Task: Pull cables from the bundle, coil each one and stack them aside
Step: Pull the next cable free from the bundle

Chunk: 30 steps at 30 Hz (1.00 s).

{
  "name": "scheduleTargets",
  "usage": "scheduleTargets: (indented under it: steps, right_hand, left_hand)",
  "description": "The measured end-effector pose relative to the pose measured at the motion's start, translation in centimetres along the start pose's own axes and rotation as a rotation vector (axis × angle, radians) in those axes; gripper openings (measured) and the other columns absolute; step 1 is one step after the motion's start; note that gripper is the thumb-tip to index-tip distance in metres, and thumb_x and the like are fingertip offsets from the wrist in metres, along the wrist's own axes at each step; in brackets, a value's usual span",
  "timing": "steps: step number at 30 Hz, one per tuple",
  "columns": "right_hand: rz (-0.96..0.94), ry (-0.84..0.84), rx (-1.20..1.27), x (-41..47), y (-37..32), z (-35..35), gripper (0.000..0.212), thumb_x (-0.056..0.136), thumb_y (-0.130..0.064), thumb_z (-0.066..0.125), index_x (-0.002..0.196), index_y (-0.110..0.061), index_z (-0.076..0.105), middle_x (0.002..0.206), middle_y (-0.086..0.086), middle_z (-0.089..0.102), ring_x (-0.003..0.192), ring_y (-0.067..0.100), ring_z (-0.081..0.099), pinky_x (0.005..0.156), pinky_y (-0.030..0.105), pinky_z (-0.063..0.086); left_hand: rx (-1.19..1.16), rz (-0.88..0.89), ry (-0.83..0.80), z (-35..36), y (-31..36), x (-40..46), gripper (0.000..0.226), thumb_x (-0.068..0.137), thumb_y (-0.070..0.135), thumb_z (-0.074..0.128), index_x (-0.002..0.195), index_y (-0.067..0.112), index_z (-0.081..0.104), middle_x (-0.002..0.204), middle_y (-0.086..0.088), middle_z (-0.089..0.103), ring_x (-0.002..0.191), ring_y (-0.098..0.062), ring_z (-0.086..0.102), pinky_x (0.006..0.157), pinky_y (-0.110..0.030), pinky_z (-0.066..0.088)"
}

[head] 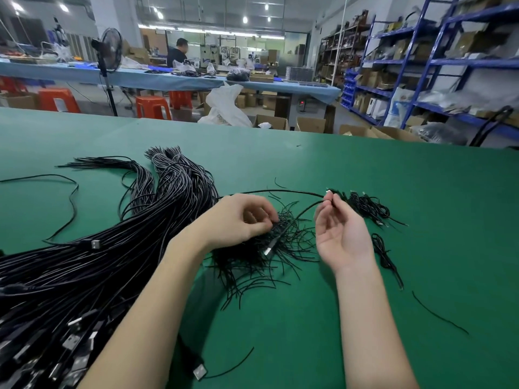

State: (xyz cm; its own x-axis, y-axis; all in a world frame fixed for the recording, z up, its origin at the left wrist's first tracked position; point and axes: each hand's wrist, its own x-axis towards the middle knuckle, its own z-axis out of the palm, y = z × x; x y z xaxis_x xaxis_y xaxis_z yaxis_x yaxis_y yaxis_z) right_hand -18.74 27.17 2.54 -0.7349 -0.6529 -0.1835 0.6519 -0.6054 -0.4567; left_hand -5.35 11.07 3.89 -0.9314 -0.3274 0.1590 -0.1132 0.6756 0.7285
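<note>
Near the middle of the green surface [337, 169], the left hand [238, 217] hovers palm down over a loose tangle of thin black wire ends [264, 256], its fingers curled with thumb and fingertips pinched together at the tangle's top; whether a strand actually sits in that pinch is too blurred to tell. Just to its right, the right hand [341, 234] is turned palm up, most fingers relaxed and spread, while its thumb and forefinger pinch one black cable [269, 191] near its tip. That cable arcs leftward from the pinch, over the left hand, toward the big bundle [92, 265] of black cables that fans from the lower left corner up toward the centre, with silver plugs showing at its near end. Beside the right hand's fingertips, on the far right side, lies a small heap of coiled cables [365, 206], touching the surface and apart from the bundle. A single coiled cable [384, 256] rests just right of the right wrist, and a stray wire [438, 313] lies farther right. One loose cable [64, 197] snakes across the left part of the surface. Beyond the far edge stand orange stools [153, 106], a standing fan [111, 51], a long blue table [168, 80] with a person [177, 53] behind it, and blue shelves [438, 63] along the right.
</note>
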Motion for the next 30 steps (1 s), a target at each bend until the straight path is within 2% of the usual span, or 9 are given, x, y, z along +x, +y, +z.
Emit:
scheduleTargets:
  steps: [5, 7, 10, 13, 16, 18, 21, 26, 30]
  right_hand:
    - [0.054, 0.000, 0.164, -0.1, 0.3, -0.2, 0.006, 0.096, -0.005, 0.062, 0.097, 0.001, 0.065, 0.079, 0.009, 0.067, 0.062, 0.010, 0.066, 0.052, 0.014, 0.054]
    - [0.053, 0.009, 0.150, 0.0, 0.6, -0.1, 0.008, 0.097, -0.004, 0.061, 0.093, 0.002, 0.065, 0.076, 0.009, 0.067, 0.059, 0.010, 0.067, 0.051, 0.014, 0.054]
    - [0.011, 0.051, -0.016, 0.0, 1.4, 0.1, 0.011, 0.098, -0.006, 0.061, 0.090, 0.000, 0.066, 0.073, 0.007, 0.071, 0.056, 0.008, 0.068, 0.050, 0.013, 0.054]
    - [0.022, 0.055, -0.483, -0.4, 1.6, 0.0, 0.024, 0.101, -0.025, 0.060, 0.097, -0.004, 0.070, 0.083, 0.008, 0.076, 0.055, 0.008, 0.068, 0.046, 0.014, 0.050]
    - [0.181, 0.020, -1.297, -1.4, 0.0, 0.1, 0.072, 0.099, -0.066, 0.041, 0.096, -0.003, 0.075, 0.085, 0.010, 0.079, 0.049, 0.010, 0.063, 0.042, 0.016, 0.039]
    - [0.281, -0.055, -1.564, -2.5, -1.9, 0.7, 0.085, 0.096, -0.075, 0.033, 0.088, -0.003, 0.077, 0.081, 0.013, 0.078, 0.047, 0.012, 0.062, 0.040, 0.017, 0.036]
    - [0.151, -0.242, -1.645, -4.1, -3.9, 1.9, 0.064, 0.094, -0.066, 0.050, 0.082, -0.011, 0.079, 0.075, 0.008, 0.077, 0.047, 0.013, 0.061, 0.038, 0.018, 0.035]
    - [-0.541, -0.234, -1.441, -4.3, -3.1, 3.4, 0.037, 0.077, -0.064, 0.070, 0.083, -0.027, 0.073, 0.064, -0.015, 0.061, 0.057, 0.006, 0.050, 0.055, 0.022, 0.042]
    - [-0.153, -0.320, -1.768, -3.9, -0.8, 3.0, 0.034, 0.081, -0.058, 0.075, 0.105, -0.034, 0.069, 0.093, -0.012, 0.076, 0.086, 0.007, 0.072, 0.082, 0.032, 0.056]
  left_hand:
    - [-0.167, 0.046, -0.178, 1.0, 0.6, 0.3, 0.042, 0.084, 0.029, 0.079, 0.122, 0.042, 0.063, 0.103, 0.011, 0.072, 0.082, -0.006, 0.067, 0.080, -0.017, 0.051]
    - [-0.212, 0.116, -0.053, 1.9, 1.3, 0.6, 0.052, 0.082, 0.035, 0.082, 0.128, 0.044, 0.059, 0.108, 0.011, 0.070, 0.087, -0.009, 0.068, 0.079, -0.019, 0.052]
    - [-0.267, 0.213, 0.145, 3.1, 2.5, 1.1, 0.030, 0.096, 0.036, 0.068, 0.126, 0.040, 0.065, 0.110, 0.014, 0.070, 0.097, -0.010, 0.066, 0.079, -0.024, 0.052]
    - [-0.369, 0.195, 0.265, 3.6, 3.2, 1.3, 0.036, 0.108, 0.039, 0.039, 0.114, 0.031, 0.073, 0.116, 0.015, 0.071, 0.110, -0.001, 0.062, 0.091, -0.021, 0.046]
    - [-0.665, 0.073, 0.415, 3.4, 3.2, 1.7, 0.047, 0.111, 0.032, 0.030, 0.101, 0.019, 0.074, 0.109, 0.001, 0.076, 0.108, -0.015, 0.067, 0.093, -0.032, 0.050]
    - [-0.860, 0.017, 0.414, 3.1, 3.0, 1.9, 0.048, 0.111, 0.029, 0.029, 0.099, 0.012, 0.072, 0.106, -0.007, 0.077, 0.108, -0.022, 0.070, 0.095, -0.034, 0.050]
    - [-1.085, 0.014, 0.340, 2.6, 2.8, 1.7, 0.043, 0.109, 0.031, 0.033, 0.104, 0.009, 0.069, 0.106, -0.008, 0.076, 0.107, -0.024, 0.071, 0.097, -0.035, 0.052]
    - [-1.215, -0.038, 0.315, 2.5, 2.9, 1.5, 0.049, 0.107, 0.040, 0.039, 0.089, 0.014, 0.076, 0.100, -0.007, 0.077, 0.081, -0.017, 0.073, 0.073, -0.027, 0.058]
    - [-1.096, -0.017, 0.323, 2.6, 2.8, 1.7, 0.052, 0.109, 0.042, 0.030, 0.101, 0.018, 0.075, 0.113, -0.003, 0.076, 0.110, -0.013, 0.069, 0.094, -0.034, 0.047]
